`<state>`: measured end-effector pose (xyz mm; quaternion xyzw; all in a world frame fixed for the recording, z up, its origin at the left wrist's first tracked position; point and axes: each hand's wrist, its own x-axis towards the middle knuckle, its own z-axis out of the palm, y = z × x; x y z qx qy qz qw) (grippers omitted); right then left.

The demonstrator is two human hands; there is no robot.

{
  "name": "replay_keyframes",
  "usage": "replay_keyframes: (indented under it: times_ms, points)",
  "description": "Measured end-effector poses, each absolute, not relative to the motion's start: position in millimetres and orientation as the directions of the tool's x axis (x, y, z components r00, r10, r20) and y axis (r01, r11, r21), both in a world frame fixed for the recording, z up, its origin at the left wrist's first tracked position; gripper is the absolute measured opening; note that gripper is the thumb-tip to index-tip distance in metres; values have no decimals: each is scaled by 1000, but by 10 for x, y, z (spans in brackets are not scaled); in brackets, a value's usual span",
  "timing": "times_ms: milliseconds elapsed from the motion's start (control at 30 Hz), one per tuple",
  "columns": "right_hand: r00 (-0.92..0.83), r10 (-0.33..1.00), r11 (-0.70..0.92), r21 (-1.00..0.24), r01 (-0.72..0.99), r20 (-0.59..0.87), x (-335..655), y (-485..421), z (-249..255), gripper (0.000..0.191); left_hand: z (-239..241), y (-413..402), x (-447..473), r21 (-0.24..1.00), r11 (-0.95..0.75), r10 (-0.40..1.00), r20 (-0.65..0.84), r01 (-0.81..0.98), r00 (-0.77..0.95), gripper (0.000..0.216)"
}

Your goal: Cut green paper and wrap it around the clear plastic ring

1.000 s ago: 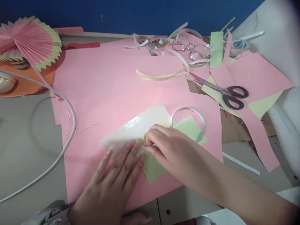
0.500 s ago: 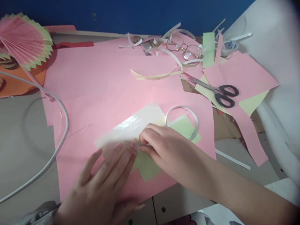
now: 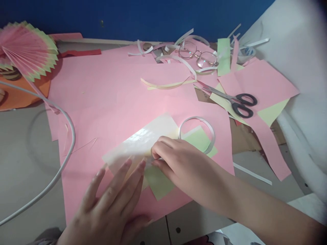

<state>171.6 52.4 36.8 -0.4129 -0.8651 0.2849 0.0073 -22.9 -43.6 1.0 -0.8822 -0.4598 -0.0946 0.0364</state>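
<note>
My left hand [image 3: 109, 199] lies palm down with its fingers spread, the fingertips resting on the lower edge of a glossy white sheet [image 3: 145, 132]. My right hand [image 3: 176, 158] is closed in a pinch at that sheet's lower edge, just right of the left fingertips. What sits between its thumb and fingers is hidden. Below the pinch, a piece of light green paper [image 3: 159, 185] shows partly. A thin white ring [image 3: 181, 130] lies right behind the right hand, over another light green piece [image 3: 200, 137]. All of it rests on a large pink sheet [image 3: 102, 109].
Black-handled scissors [image 3: 231, 99], round eyeglasses [image 3: 198, 54] and curled paper strips [image 3: 170, 85] lie at the back right among pink scraps [image 3: 265, 80]. A pleated pink and green paper fan [image 3: 30, 52] stands back left. A pale cable [image 3: 73, 127] loops along the left.
My left hand has slid slightly down and left, its fingers a little more spread. My right hand keeps its pinch at nearly the same spot. The view has shifted slightly.
</note>
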Motion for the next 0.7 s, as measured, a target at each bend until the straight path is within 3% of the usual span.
replay_keyframes:
  times_ms: [200, 533, 700]
  points:
    - [-659, 720, 511, -478, 714, -215, 1703, 522, 356, 14, -12, -405, -231, 144, -508, 853, 223, 849, 472, 65]
    - [-707, 689, 597, -427, 679, -159, 1726, 515, 321, 15, 30, -342, -186, 120, -499, 865, 132, 858, 484, 61]
    - [-660, 721, 509, -485, 711, -210, 1708, 516, 346, 15, 23, -360, -194, 71, -532, 836, 200, 844, 510, 58]
